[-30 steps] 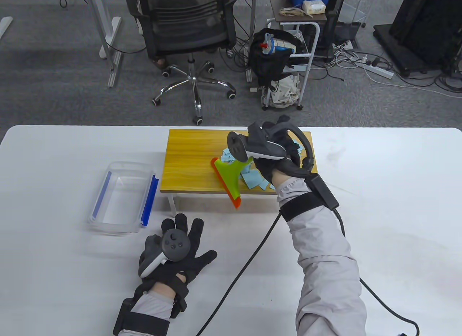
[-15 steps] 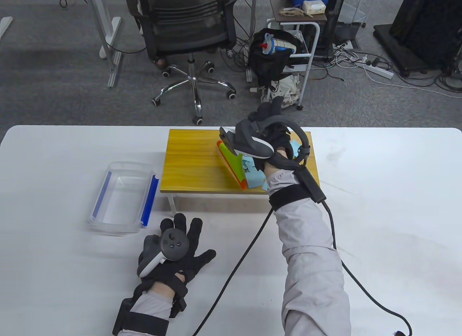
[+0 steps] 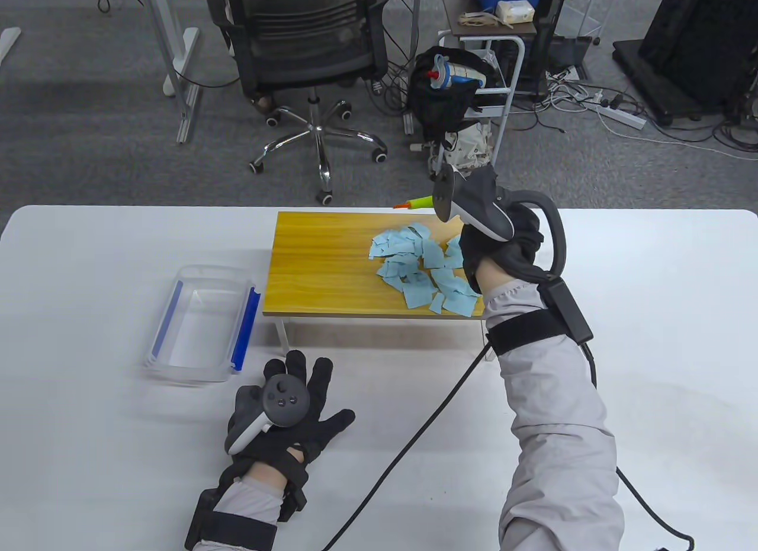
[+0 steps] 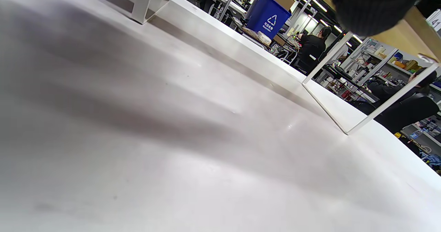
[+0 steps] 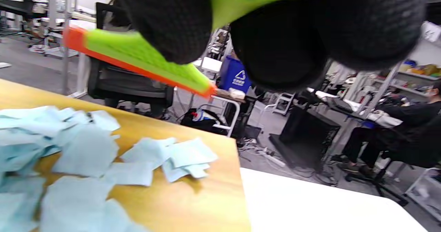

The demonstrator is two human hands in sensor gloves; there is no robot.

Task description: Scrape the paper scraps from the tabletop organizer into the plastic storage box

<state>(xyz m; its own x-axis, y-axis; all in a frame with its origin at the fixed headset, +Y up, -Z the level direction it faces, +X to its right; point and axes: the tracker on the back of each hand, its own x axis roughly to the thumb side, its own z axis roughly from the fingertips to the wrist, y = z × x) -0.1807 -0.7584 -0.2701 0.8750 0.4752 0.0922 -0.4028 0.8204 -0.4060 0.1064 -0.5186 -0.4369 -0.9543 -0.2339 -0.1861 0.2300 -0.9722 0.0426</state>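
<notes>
A pile of light blue paper scraps [image 3: 423,266] lies on the right half of the wooden tabletop organizer [image 3: 320,266]; the scraps also show in the right wrist view [image 5: 79,156]. My right hand [image 3: 497,237] grips a green scraper with an orange edge [image 5: 137,58] and holds it raised above the organizer's far right edge; only its tip [image 3: 411,204] shows in the table view. The clear plastic storage box [image 3: 201,323] with blue clips stands to the left of the organizer. My left hand [image 3: 284,406] rests flat on the table, fingers spread, just right of the box's near corner.
The white table [image 3: 651,314] carries the organizer, which stands on thin white legs [image 4: 348,132]. A black cable [image 3: 414,438] runs from my right wrist across the table to the front edge. An office chair [image 3: 308,53] and a cart [image 3: 474,101] stand beyond the table.
My right hand lifted the scraper off the scrap pile and moved it up and to the right, past the organizer's far edge. The scraps are now uncovered. My left hand stayed still.
</notes>
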